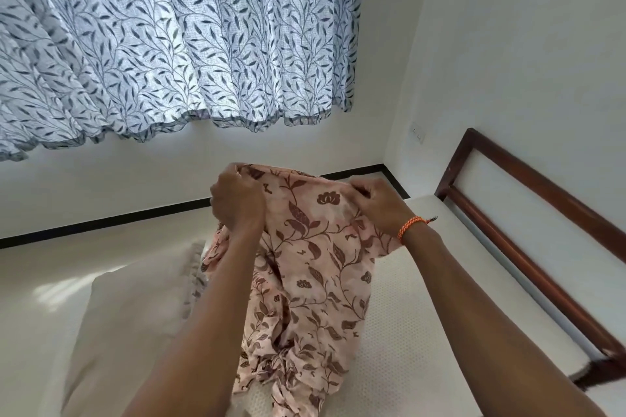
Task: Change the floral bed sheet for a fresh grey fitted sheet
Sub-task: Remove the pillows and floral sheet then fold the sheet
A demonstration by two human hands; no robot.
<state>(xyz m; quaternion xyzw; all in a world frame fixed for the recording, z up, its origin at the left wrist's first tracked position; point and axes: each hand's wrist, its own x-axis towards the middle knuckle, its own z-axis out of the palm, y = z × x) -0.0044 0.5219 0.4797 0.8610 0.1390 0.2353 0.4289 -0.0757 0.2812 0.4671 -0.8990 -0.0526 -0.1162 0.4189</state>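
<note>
Floral sheet [305,264] lifted off mattress [423,332], left hand [237,200] and right hand [379,203] gripping its edge

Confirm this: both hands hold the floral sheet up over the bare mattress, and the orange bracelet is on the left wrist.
Wrong wrist. The head view shows the bracelet on the right wrist. The rest holds: left hand and right hand hold the floral sheet over the mattress.

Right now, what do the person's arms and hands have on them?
Both forearms are bare, no sleeves visible. The right wrist wears a thin braided orange bracelet with a loose knotted end. The left hand and right hand show no gloves or visible rings.
</note>
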